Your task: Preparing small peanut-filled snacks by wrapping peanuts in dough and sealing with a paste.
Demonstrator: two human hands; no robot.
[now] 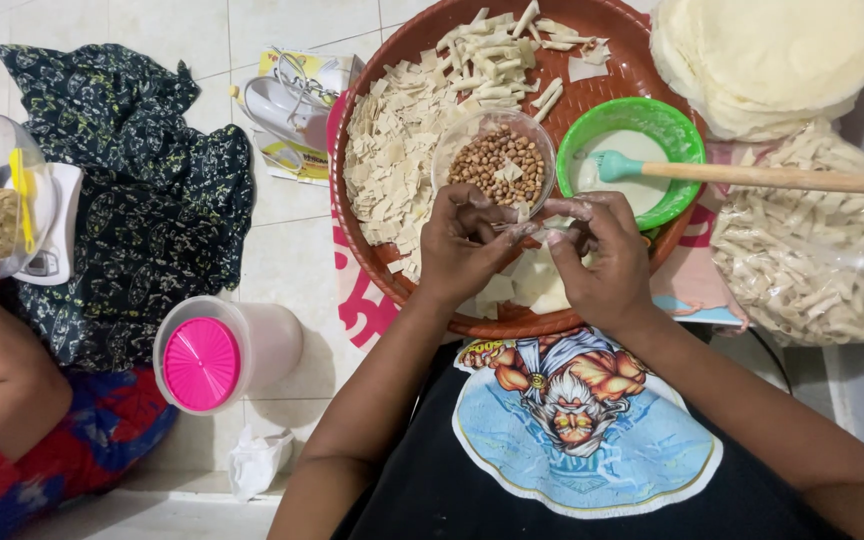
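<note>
Both hands, left hand (464, 240) and right hand (600, 255), pinch one small wrapper piece (542, 232) between their fingertips' grip.

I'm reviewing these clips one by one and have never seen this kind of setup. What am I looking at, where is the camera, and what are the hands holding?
There is no machine here: a person works with two bare hands, filmed by a single camera worn on their head and looking down. The left hand and right hand meet over a round woven tray and pinch a small pale wrapper piece between the fingertips. On the tray lie cut wrapper squares, rolled sticks, a clear bowl of peanuts and a green bowl of white paste with a wooden-handled brush. To the right are stacked round wrappers and a bag of finished rolls. On the left, another person's arm is beside a pink-lidded container.
</note>
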